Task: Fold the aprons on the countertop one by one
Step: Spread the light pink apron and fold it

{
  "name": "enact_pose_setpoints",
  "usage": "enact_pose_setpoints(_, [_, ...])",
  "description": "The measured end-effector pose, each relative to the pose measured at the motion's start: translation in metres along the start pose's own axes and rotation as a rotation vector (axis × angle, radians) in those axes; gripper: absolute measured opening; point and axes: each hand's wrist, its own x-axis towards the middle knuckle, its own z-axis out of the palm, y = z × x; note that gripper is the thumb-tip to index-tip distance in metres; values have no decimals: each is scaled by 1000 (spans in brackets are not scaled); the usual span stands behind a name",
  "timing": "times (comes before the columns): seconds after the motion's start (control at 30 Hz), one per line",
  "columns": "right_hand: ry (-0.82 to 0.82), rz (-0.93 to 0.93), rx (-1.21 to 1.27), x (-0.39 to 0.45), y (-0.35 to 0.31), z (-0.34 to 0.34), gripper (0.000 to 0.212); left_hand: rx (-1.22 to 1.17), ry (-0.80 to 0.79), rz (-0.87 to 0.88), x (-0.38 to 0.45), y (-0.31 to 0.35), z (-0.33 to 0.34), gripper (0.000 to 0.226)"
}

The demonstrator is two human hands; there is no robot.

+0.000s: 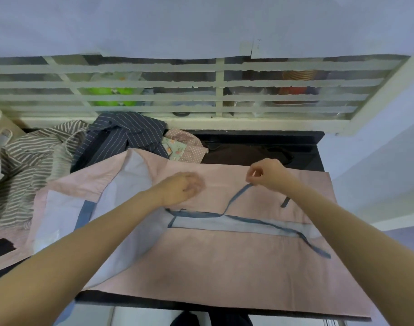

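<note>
Both hands are held over the far half of the pink apron (236,262), which is spread flat across the dark table (302,147). Its blue strap (234,200) is pinched at one end and lifted by the right hand (264,175), while the left hand (181,188), blurred with fingers loosely curled, is rested on the cloth just beside it. Unfolded aprons are heaped behind at the left: grey-striped (34,158), navy pinstriped (128,135), dotted pink (187,147).

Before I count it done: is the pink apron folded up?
Only partly: the pink apron lies mostly spread; right hand pinches its blue strap.
</note>
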Motion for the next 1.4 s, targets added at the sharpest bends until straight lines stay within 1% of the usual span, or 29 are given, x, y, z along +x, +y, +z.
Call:
enact_pose_setpoints(0.07, [74,-28,111,-3,-8,-16,14,-21,-163,51,-14,2,7,28])
enact_pose_setpoints(0.1, [104,-33,95,-5,-8,-23,13,6,-230,49,-20,-1,11,27])
enact_pose_setpoints(0.13, [110,-27,42,-8,-6,-29,11,33,-247,40,-23,-7,16,25])
enact_pose_setpoints(0.23, [20,77,-229,-25,11,-32,7,63,-155,-53,-29,-21,22,18])
enact_pose_setpoints(0.3, [-30,164,-471,-42,24,-22,11,99,-153,-81,-31,-21,24,13])
enact_pose_setpoints(0.37, [-65,207,-671,-61,34,-1,17,89,-151,-44,-36,-17,24,8])
enact_pose_setpoints(0.4, [-101,224,-713,-67,37,8,20,72,-129,-13,-38,-16,23,3])
enact_pose_setpoints(0.43, [-117,223,-718,-70,36,17,18,81,-98,14,-43,-16,20,6])
enact_pose_setpoints(0.47, [-113,214,-687,-70,32,23,16,139,-54,21,-46,-17,15,17])
enact_pose_setpoints(0.5, [-88,196,-630,-67,22,28,20,265,27,3,-52,-20,11,29])
enact_pose_setpoints(0.53, [-56,175,-570,-62,11,27,26,427,153,0,-52,-21,7,37])
enact_pose_setpoints(0.57, [-12,123,-505,-56,-8,28,30,573,271,-34,-59,-26,0,45])
enact_pose_setpoints(0.6, [25,65,-440,-51,-28,30,32,690,361,-73,-63,-31,-5,53])
enact_pose_setpoints(0.63, [30,-10,-378,-44,-54,34,34,773,425,-150,-72,-39,-9,60])
enact_pose_setpoints(0.67, [12,-80,-317,-40,-75,38,38,805,464,-222,-77,-42,-13,67])
enact_pose_setpoints(0.73, [-97,-202,-275,-34,-119,62,51,835,427,-365,-95,-59,-21,74])
enact_pose_setpoints(0.8, [-225,-261,-319,-30,-143,94,61,823,380,-503,-103,-73,-26,65])
enact_pose_setpoints(0.87, [-307,-235,-377,-28,-151,124,67,699,341,-552,-110,-82,-39,55])
enact_pose_setpoints(0.93, [-322,-201,-483,-30,-149,143,74,627,307,-541,-116,-88,-57,48])
enact_pose_setpoints(1.0, [-248,-211,-583,-32,-146,152,75,618,265,-564,-124,-99,-81,35])
enact_pose_setpoints(1.07, [-244,-222,-618,-31,-145,154,73,612,298,-646,-137,-112,-107,29])
enact_pose_setpoints(1.13, [-292,-190,-617,-22,-146,156,80,643,362,-709,-156,-125,-133,24])
enact_pose_setpoints(1.2, [-324,-178,-600,-12,-151,153,84,713,366,-783,-175,-138,-155,27])
enact_pose_setpoints(1.3, [-392,-214,-628,-5,-166,140,74,715,396,-871,-199,-155,-176,24])
enact_pose_setpoints(1.33, [-410,-207,-636,-3,-170,136,71,688,431,-894,-206,-158,-181,23])
enact_pose_setpoints(1.4, [-442,-190,-668,0,-177,132,68,590,493,-943,-220,-160,-188,28])
